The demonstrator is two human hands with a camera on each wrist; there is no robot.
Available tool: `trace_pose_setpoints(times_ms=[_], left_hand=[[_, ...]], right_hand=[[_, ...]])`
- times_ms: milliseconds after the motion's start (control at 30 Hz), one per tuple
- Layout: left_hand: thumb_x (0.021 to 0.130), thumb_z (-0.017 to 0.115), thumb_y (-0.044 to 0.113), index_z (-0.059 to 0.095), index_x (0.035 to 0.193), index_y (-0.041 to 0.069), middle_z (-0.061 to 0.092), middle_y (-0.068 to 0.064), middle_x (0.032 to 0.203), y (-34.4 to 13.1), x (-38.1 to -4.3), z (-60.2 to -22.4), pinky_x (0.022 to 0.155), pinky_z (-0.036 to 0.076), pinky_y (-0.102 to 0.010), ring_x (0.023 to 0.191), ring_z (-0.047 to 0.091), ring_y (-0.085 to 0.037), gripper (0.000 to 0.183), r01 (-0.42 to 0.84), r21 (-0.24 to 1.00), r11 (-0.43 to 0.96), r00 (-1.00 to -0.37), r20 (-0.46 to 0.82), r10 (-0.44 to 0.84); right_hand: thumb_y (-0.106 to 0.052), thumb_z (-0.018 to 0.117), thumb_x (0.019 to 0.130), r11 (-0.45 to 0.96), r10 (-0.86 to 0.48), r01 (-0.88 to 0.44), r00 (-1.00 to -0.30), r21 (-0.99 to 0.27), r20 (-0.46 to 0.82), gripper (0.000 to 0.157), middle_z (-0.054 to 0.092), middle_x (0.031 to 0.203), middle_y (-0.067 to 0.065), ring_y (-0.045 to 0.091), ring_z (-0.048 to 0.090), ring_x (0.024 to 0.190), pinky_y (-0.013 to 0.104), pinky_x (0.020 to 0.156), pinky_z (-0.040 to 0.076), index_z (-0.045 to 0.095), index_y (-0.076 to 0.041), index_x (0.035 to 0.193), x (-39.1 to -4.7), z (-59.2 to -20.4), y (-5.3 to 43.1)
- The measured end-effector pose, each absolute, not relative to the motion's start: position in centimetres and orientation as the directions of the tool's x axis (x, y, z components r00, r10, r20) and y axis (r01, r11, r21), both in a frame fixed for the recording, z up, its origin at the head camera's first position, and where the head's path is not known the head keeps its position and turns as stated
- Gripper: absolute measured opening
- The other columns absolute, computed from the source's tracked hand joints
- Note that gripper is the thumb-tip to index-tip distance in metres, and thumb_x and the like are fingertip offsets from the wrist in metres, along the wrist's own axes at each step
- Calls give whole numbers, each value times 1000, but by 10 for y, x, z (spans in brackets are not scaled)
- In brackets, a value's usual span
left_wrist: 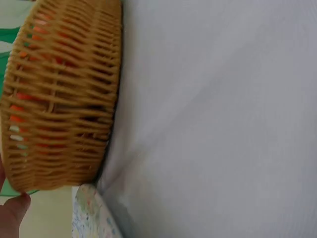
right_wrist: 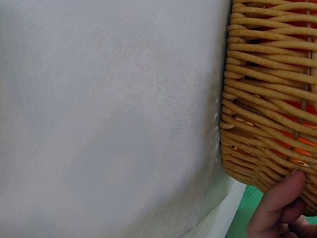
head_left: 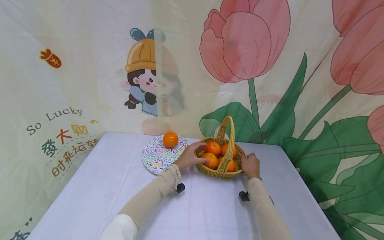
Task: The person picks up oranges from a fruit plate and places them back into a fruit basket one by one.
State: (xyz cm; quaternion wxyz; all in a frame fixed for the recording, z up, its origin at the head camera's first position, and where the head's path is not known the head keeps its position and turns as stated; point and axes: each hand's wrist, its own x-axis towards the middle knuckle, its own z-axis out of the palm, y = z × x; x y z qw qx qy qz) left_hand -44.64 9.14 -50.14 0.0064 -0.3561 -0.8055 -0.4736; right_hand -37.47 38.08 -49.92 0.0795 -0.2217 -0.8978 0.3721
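Note:
Several oranges (head_left: 213, 148) lie inside a woven wicker basket (head_left: 210, 171) with a tall arched handle (head_left: 229, 133). My left hand (head_left: 189, 156) is at the basket's left rim, thumb and fingers spread apart over it, near the oranges. In the left wrist view, the thumb tip (left_wrist: 20, 202) meets the rim's corner. On the opposite side, my right hand (head_left: 251, 165) grips the right rim; its thumb (right_wrist: 285, 193) presses the wicker in the right wrist view. A single orange (head_left: 170, 139) sits on a round, multicoloured speckled plate (head_left: 154, 155) left of the basket.
A white cloth (head_left: 210, 213) covers the table. Behind it hangs a printed backdrop (head_left: 186, 66) with tulips and a cartoon figure. Small black devices (head_left: 180, 188) show at both wrists. The plate's edge lies close beside the basket and under the left forearm.

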Motion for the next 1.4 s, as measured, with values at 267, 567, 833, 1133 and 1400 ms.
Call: trace_pose_setpoints(times_ms=[267,567,833,1133,1400], left_hand=[[79,82,36,54,137,15,56,-5,134,65,-459,-491,107,39,-40,124,51,-22,68,581,761,288,-768,396,503],[80,82,27,55,135,14,56,-5,135,19,-476,-491,106,39,-46,127,49,-31,62,484,814,320,-861,378,341],[82,81,19,56,136,13,55,-6,135,-9,-488,-490,102,44,-47,123,52,-35,60,485,816,314,-872,423,246],[82,81,24,51,139,7,52,-7,139,-25,-500,-508,104,42,-44,125,49,-29,67,454,811,369,-891,422,168],[82,80,24,44,145,6,45,-11,146,-32,-501,-510,110,31,-53,135,39,-34,75,375,847,376,-925,367,97]], right_hand=[[-29,42,102,620,474,364,-880,-695,-38,33,54,92,21,25,59,63,32,51,50,46,3,108,-376,-502,381],[-28,43,102,624,457,350,-889,-699,-36,33,55,92,22,25,58,64,31,51,50,46,4,107,-375,-502,379],[-29,43,101,628,458,351,-888,-694,-35,34,55,89,21,24,58,61,31,50,50,46,4,107,-376,-501,379],[-31,43,102,632,452,337,-892,-698,-22,35,55,85,20,25,58,61,32,50,49,45,4,106,-375,-501,381],[-31,42,102,615,461,359,-886,-702,-50,35,54,87,20,24,58,60,30,49,50,46,3,107,-374,-498,379]])
